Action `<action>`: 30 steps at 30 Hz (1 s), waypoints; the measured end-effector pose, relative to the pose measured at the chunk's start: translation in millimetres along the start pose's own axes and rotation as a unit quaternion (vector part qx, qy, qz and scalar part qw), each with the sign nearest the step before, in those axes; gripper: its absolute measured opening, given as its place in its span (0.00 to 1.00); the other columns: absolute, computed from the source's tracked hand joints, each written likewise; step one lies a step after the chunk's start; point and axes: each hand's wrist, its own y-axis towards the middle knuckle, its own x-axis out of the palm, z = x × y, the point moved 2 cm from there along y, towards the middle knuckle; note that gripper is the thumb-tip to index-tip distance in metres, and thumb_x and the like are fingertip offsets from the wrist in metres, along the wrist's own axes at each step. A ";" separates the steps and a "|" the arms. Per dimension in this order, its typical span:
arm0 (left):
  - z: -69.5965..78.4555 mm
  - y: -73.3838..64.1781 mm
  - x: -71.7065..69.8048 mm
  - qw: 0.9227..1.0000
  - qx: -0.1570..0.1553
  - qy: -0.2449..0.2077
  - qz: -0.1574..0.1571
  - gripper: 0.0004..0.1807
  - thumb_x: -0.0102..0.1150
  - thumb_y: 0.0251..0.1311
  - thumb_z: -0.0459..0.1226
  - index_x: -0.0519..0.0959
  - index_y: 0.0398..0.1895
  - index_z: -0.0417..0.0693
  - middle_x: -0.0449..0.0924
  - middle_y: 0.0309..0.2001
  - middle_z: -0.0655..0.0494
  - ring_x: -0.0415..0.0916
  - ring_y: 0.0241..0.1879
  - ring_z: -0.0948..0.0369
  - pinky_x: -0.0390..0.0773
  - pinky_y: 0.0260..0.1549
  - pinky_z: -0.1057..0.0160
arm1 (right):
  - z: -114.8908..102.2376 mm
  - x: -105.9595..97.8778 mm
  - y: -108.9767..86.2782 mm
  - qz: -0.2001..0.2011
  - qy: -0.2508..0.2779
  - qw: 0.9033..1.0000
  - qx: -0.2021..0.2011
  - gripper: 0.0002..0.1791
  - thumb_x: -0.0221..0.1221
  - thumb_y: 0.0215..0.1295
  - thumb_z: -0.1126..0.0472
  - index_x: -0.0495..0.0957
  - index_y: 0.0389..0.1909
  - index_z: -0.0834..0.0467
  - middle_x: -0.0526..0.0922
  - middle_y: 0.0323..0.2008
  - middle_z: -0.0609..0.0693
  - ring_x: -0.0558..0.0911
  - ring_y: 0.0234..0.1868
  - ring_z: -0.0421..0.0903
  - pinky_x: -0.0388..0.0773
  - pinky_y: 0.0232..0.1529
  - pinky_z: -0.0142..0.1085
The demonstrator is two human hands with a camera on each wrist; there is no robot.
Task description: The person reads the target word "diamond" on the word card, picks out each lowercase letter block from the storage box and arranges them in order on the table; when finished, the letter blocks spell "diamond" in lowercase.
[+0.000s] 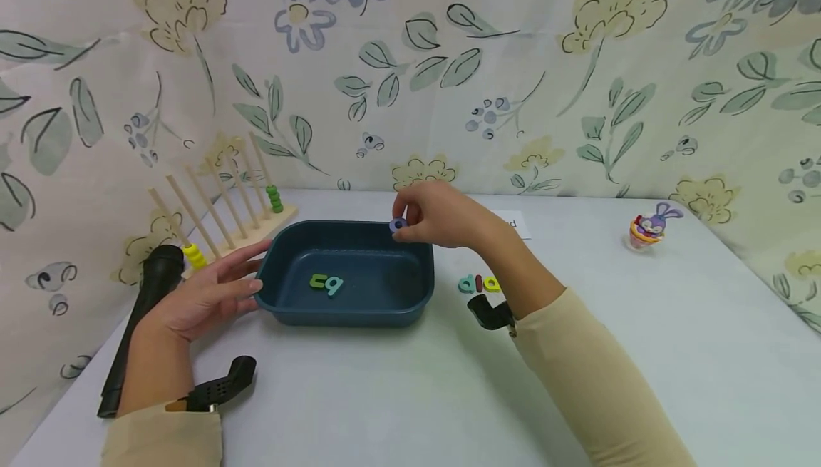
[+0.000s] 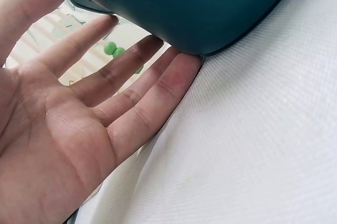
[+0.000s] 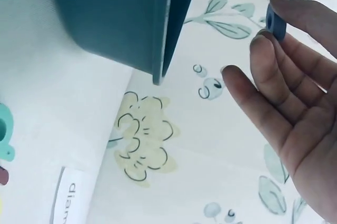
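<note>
A dark teal bin (image 1: pixel 346 316) stands on the white table. My left hand (image 1: pixel 221 292) rests against its left end, fingers spread and fingertips touching the outer wall, as the left wrist view also shows. Above the bin's back right corner, my right hand (image 1: pixel 439 217) pinches a small purple-blue letter piece (image 1: pixel 398 224) between thumb and fingers; in the right wrist view this piece (image 3: pixel 275 23) is seen edge-on with a hole. Inside the bin lie a green letter (image 1: pixel 318 281) and a light teal letter (image 1: pixel 333 286).
Right of the bin lie a teal letter (image 1: pixel 466 284), a dark red letter (image 1: pixel 478 283) and a yellow letter (image 1: pixel 491 284). Behind them is a printed card (image 1: pixel 518 224). A wooden peg rack (image 1: pixel 279 219) with beads and a long black cylinder (image 1: pixel 137 331) stand left; a bunny figurine (image 1: pixel 651 226) sits far right.
</note>
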 end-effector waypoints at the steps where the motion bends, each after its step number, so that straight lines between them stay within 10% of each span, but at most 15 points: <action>1: 0.0 0.0 0.0 1.000 -0.001 -0.001 0.000 0.39 0.57 0.74 0.38 0.54 0.83 0.66 0.39 0.84 0.38 0.77 0.58 0.69 0.83 0.53 0.63 | 0.7 0.2 -1.8 0.004 0.003 1.000 0.000 0.13 0.69 0.65 0.54 0.84 0.47 0.54 0.86 0.34 0.48 0.82 0.39 0.47 0.82 0.40 0.37; 30: 1.0 0.7 -0.2 1.000 0.007 -0.010 -0.014 0.39 0.56 0.74 0.36 0.54 0.83 0.65 0.40 0.83 0.38 0.77 0.59 0.68 0.83 0.54 0.63 | 39.9 -4.2 -61.5 0.064 0.064 0.994 0.056 0.13 0.71 0.63 0.56 0.84 0.46 0.55 0.85 0.32 0.48 0.82 0.32 0.46 0.80 0.38 0.39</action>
